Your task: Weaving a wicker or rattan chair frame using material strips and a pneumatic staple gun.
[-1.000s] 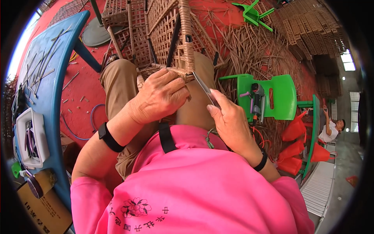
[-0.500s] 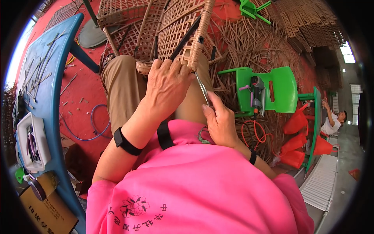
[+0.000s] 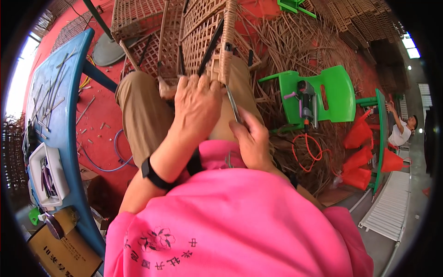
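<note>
A tan wicker piece (image 3: 198, 34) with an open lattice weave rests against my knees, its wrapped edge (image 3: 225, 60) pointing toward me. My left hand (image 3: 197, 104) is closed over the near end of the weave, knuckles up, and its fingertips are hidden. In my right hand (image 3: 251, 138) is a slim metal tool (image 3: 232, 104), held between thumb and fingers. Its tip meets the lower end of the wrapped edge, beside my left fingers. The exact kind of tool cannot be made out.
A green plastic chair (image 3: 339, 94) to the right carries a power tool (image 3: 305, 104) with an orange cord. Dried strips (image 3: 286, 44) cover the floor behind it. At left, a blue table (image 3: 69, 97) holds loose strips and a white tray (image 3: 60, 184) of tools. A person (image 3: 404, 131) sits far right.
The whole view has shifted a little. Both hands and the wicker's near end now appear slightly farther left. The metal tool stays against the wrapped edge, at a changed angle.
</note>
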Motion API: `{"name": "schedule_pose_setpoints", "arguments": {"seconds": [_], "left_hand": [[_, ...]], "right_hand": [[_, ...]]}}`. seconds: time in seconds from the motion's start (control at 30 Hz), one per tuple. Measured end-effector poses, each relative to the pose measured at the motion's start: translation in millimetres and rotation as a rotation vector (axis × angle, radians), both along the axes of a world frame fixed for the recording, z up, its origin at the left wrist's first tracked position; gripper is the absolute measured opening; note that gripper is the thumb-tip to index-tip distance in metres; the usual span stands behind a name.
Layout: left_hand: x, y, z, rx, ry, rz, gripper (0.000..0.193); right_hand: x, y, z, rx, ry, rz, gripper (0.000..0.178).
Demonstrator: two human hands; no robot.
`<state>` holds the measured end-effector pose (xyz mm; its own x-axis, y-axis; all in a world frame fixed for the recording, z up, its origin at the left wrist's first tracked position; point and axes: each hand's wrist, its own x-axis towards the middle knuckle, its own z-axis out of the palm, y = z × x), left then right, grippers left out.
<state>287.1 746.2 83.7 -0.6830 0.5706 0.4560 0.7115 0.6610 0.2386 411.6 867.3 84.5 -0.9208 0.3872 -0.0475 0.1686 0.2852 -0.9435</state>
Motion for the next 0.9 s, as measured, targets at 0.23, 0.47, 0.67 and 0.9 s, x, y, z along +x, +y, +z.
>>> {"name": "schedule_pose_setpoints", "arguments": {"seconds": [0.23, 0.47, 0.67, 0.9], "left_hand": [[21, -6, 12, 0.108, 0.014, 0.085, 0.014], [20, -3, 4, 0.103, 0.045, 0.093, 0.022], [22, -4, 5, 0.111, 0.034, 0.11, 0.023], [17, -5, 10, 0.332, 0.042, 0.097, 0.021]], "right_hand": [[8, -1, 4, -0.054, 0.072, 0.019, 0.04], [-5, 7, -21, 0.342, 0.292, 0.063, 0.039], [-7, 11, -23, 0.371, 0.323, 0.085, 0.037], [-10, 16, -8, 0.273, 0.262, 0.115, 0.035]]}}
